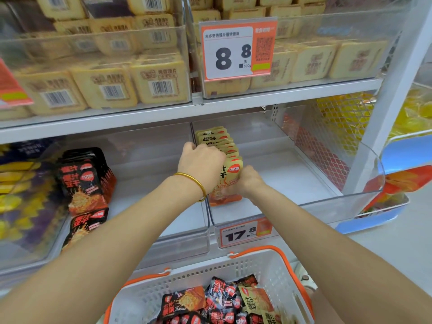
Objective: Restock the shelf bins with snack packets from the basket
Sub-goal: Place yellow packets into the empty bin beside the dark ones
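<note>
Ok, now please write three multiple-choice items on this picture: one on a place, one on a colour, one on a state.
1. Where does the row of tan packets stand?
A. in the right bin, along its left wall
B. in the left bin
C. on the top shelf

2. What colour are the handles of the basket?
A. blue
B. orange
C. green

3. What do the left hand and right hand do?
A. both hang idle
B. one lifts the basket
C. both hold the tan packets

Answers:
1 A: the row stands upright against that bin's left wall.
2 B: both handles on the white basket are orange.
3 C: the left hand grips the row from above, and the right hand holds the front packet.
</note>
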Demonstrator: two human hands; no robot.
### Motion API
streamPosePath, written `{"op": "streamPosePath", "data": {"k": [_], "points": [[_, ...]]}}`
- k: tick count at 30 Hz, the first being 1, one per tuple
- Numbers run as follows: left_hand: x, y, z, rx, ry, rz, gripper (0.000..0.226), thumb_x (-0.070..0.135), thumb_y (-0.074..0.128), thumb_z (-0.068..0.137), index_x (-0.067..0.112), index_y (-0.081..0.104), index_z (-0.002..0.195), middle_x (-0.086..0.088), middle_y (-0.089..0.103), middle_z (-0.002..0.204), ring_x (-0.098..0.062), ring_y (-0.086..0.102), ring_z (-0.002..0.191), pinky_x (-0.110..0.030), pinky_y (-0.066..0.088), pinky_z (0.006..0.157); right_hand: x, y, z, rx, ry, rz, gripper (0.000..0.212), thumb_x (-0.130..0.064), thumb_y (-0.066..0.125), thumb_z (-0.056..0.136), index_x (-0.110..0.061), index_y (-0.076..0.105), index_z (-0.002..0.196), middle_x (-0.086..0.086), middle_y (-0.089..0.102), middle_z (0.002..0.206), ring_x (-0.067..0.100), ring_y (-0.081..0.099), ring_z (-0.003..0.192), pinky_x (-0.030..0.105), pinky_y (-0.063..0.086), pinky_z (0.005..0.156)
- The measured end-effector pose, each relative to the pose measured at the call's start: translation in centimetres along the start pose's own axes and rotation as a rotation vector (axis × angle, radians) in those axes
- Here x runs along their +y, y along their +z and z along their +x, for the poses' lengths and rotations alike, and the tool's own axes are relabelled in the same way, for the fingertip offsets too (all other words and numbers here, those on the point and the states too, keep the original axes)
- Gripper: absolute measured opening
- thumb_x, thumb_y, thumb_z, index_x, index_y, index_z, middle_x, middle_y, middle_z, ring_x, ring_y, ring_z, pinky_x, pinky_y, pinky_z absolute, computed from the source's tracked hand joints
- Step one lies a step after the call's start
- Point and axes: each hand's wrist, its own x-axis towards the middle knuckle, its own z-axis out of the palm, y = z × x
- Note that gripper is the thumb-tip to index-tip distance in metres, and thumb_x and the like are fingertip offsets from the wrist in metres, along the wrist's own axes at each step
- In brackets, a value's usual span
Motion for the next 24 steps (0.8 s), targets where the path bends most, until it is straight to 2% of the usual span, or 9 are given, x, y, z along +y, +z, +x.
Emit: {"op": "streamPosePath", "data": {"k": [4, 8, 10, 12, 14, 16, 19, 22, 24], "points": [[0.0, -0.3, -1.5, 0.079, 0.0, -0.069, 0.018, 0.013, 0.045, 0.092, 0.02, 0.06, 0.098, 0.003, 0.06, 0.105, -0.021, 0.049, 0.104, -0.035, 0.025, 0.096, -0.2, -0.7, -0.8, -0.014, 0.012, -0.006, 0.05, -0.019, 0.084, 0.067, -0.002, 0.061, 0.107, 0.009, 0.064, 0.102, 0.022, 0.057, 0.089, 0.029, 0.044, 0.07], [-0.2, -0.5, -4.3, 0.367, 0.02, -0.214, 0.024, 0.014, 0.045, 0.086, 0.017, 0.067, 0.095, 0.003, 0.065, 0.097, -0.023, 0.056, 0.093, -0.033, 0.024, 0.082, -0.8, -1.7, -2.3, -0.011, 0.015, -0.016, 0.037, -0.018, 0.08, 0.074, -0.007, 0.046, 0.082, 0.004, 0.052, 0.085, 0.018, 0.051, 0.074, 0.026, 0.041, 0.061], [0.0, -0.5, -6.2, 0.514, 0.041, -0.29, 0.023, 0.014, 0.046, 0.083, 0.017, 0.066, 0.094, 0.003, 0.065, 0.095, -0.024, 0.058, 0.085, -0.033, 0.029, 0.077, -1.2, -2.5, -3.6, 0.024, -0.035, -0.029, 0.039, -0.018, 0.079, 0.076, -0.005, 0.045, 0.09, 0.002, 0.05, 0.089, 0.015, 0.051, 0.075, 0.024, 0.041, 0.059], [0.7, -0.4, -8.7, 0.588, 0.069, -0.361, 0.02, 0.011, 0.051, 0.083, 0.018, 0.067, 0.094, 0.004, 0.065, 0.096, -0.023, 0.057, 0.084, -0.034, 0.032, 0.074, -0.9, -3.5, -5.6, 0.122, -0.14, -0.007, 0.057, -0.019, 0.081, 0.074, -0.003, 0.046, 0.115, 0.005, 0.051, 0.107, 0.022, 0.055, 0.095, 0.03, 0.046, 0.072], [1.6, 0.3, -11.6, 0.617, 0.116, -0.439, 0.02, 0.007, 0.054, 0.082, 0.015, 0.068, 0.094, 0.003, 0.065, 0.096, -0.022, 0.056, 0.083, -0.034, 0.033, 0.072, 0.4, -4.7, -8.8, 0.232, -0.28, 0.033, 0.05, -0.018, 0.081, 0.072, -0.01, 0.052, 0.112, 0.003, 0.054, 0.099, 0.027, 0.058, 0.092, 0.038, 0.05, 0.077], [2.4, 2.5, -14.3, 0.541, 0.196, -0.491, 0.022, 0.007, 0.051, 0.082, 0.011, 0.068, 0.094, 0.0, 0.065, 0.096, -0.023, 0.056, 0.084, -0.034, 0.034, 0.071, 2.4, -5.5, -12.5, 0.239, -0.367, 0.087, 0.025, -0.01, 0.076, 0.075, -0.014, 0.058, 0.091, 0.001, 0.056, 0.081, 0.024, 0.062, 0.076, 0.036, 0.054, 0.062], [3.4, 7.5, -17.6, 0.302, 0.273, -0.476, 0.022, 0.011, 0.048, 0.081, 0.012, 0.066, 0.094, 0.0, 0.064, 0.094, -0.024, 0.054, 0.084, -0.034, 0.034, 0.069, 6.3, -4.2, -15.2, 0.031, -0.265, 0.026, 0.015, -0.001, 0.066, 0.083, -0.012, 0.056, 0.08, 0.005, 0.058, 0.068, 0.016, 0.061, 0.056, 0.023, 0.048, 0.042], [4.3, 12.0, -19.4, 0.04, 0.275, -0.434, 0.025, 0.018, 0.041, 0.081, 0.017, 0.065, 0.091, 0.002, 0.063, 0.087, -0.022, 0.057, 0.082, -0.033, 0.038, 0.069, 10.7, 0.2, -12.9, -0.28, 0.005, -0.261, 0.005, 0.001, 0.057, 0.089, -0.002, 0.057, 0.093, 0.016, 0.061, 0.08, 0.025, 0.063, 0.068, 0.033, 0.055, 0.057], [4.3, 14.2, -19.6, -0.06, 0.267, -0.408, 0.029, 0.021, 0.037, 0.079, 0.017, 0.066, 0.084, 0.002, 0.063, 0.079, -0.024, 0.06, 0.077, -0.033, 0.046, 0.064, 14.0, 3.5, -9.6, -0.381, 0.102, -0.476, 0.019, -0.001, 0.051, 0.091, 0.004, 0.061, 0.107, 0.018, 0.063, 0.092, 0.028, 0.063, 0.08, 0.04, 0.056, 0.072]]}}
